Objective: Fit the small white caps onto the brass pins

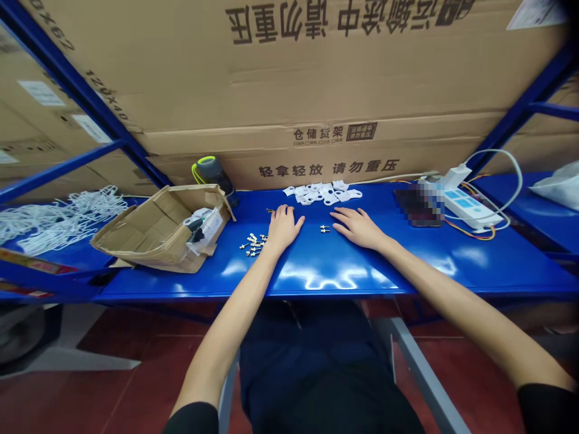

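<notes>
My left hand (284, 229) lies flat on the blue shelf surface (312, 271), fingers stretched out. Just left of it is a loose heap of small metal pin-like parts (254, 245), and a bit of something thin shows by its fingertips. My right hand (358, 228) also rests flat, fingers spread, holding nothing. Two small metal pin-like parts (325, 229) lie between the hands, close to the right fingertips. Beyond both hands is a spread of white flat tags with holes (322, 193).
At left stands an open cardboard box (145, 232) with items inside, a grey bottle (219, 178) behind it. White cords (76, 217) lie farther left. On the right are a pixelated dark object (420, 206) and a white power strip (468, 205). Large cartons (307, 84) wall the back.
</notes>
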`<state>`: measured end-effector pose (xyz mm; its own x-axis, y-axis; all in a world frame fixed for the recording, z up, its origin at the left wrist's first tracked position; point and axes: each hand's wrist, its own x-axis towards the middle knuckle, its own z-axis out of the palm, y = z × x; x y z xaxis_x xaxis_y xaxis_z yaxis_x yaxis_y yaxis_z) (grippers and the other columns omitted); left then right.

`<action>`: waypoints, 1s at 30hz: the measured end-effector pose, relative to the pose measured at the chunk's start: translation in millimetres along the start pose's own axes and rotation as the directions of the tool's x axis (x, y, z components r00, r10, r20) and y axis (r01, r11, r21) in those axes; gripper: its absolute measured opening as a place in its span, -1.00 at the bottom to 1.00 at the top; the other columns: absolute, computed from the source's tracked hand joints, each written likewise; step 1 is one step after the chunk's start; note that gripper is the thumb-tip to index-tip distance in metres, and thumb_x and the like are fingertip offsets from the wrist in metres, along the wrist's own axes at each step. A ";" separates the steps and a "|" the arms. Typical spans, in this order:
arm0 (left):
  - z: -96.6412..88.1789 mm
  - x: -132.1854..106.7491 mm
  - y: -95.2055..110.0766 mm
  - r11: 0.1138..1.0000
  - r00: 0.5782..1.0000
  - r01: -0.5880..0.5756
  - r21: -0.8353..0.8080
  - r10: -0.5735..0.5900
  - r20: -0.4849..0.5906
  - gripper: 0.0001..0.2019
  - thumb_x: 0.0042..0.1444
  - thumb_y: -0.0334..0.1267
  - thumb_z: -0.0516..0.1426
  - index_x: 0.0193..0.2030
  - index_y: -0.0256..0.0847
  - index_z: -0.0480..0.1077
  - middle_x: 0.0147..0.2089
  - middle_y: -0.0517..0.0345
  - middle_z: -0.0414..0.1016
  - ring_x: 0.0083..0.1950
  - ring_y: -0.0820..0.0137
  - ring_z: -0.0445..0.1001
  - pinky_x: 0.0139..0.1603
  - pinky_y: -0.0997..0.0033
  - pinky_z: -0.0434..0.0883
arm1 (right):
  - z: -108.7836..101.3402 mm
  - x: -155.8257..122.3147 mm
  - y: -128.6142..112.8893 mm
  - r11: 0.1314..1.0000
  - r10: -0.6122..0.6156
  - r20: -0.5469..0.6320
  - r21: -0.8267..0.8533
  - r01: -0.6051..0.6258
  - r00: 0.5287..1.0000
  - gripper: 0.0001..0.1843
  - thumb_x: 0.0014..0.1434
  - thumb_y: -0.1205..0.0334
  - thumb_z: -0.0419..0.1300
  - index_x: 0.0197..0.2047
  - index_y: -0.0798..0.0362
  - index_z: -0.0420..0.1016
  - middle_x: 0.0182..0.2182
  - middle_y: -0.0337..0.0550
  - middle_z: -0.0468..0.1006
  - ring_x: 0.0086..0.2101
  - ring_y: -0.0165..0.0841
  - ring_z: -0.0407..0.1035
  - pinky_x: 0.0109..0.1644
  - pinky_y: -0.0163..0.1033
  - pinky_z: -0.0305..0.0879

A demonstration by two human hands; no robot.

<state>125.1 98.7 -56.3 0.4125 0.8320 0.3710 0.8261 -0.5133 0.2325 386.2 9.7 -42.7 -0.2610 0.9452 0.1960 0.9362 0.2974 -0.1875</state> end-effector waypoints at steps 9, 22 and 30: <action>-5.2 4.4 -3.4 0.999 0.999 -0.037 -0.006 0.037 -0.014 -0.61 0.38 -0.03 0.14 0.17 -0.25 0.43 0.44 -0.33 0.27 0.50 -0.11 0.21 0.53 -0.27 0.13 | 1.8 0.4 1.9 1.000 -0.009 -0.006 -0.006 0.009 1.000 -0.39 0.52 -0.09 -0.13 0.48 -0.08 0.30 0.47 0.03 0.26 0.43 0.02 0.15 0.45 0.47 0.01; -9.6 5.9 -4.8 0.997 0.997 -0.069 -0.031 0.070 0.031 -0.65 0.39 -0.06 0.14 0.17 -0.21 0.43 0.51 -0.30 0.17 0.52 -0.12 0.17 0.49 -0.33 0.17 | 2.2 0.9 1.9 1.000 -0.012 -0.006 -0.010 0.012 1.000 -0.40 0.53 -0.08 -0.12 0.48 -0.08 0.30 0.47 0.04 0.27 0.43 0.02 0.16 0.45 0.46 0.02; -16.5 -3.3 10.4 0.975 0.982 -0.184 -0.128 0.189 0.028 -0.73 0.41 -0.21 0.11 0.16 -0.23 0.43 0.50 -0.23 0.16 0.52 0.01 0.17 0.49 -0.05 0.30 | -0.6 0.6 0.0 1.000 -0.004 0.011 -0.006 0.004 1.000 -0.42 0.53 -0.07 -0.11 0.49 -0.11 0.29 0.48 0.02 0.26 0.43 0.01 0.15 0.46 0.44 0.02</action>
<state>126.0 87.2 -40.3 0.5714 0.7258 0.3830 0.6802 -0.6800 0.2739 386.1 10.2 -42.0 -0.2673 0.9454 0.1865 0.9365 0.3005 -0.1807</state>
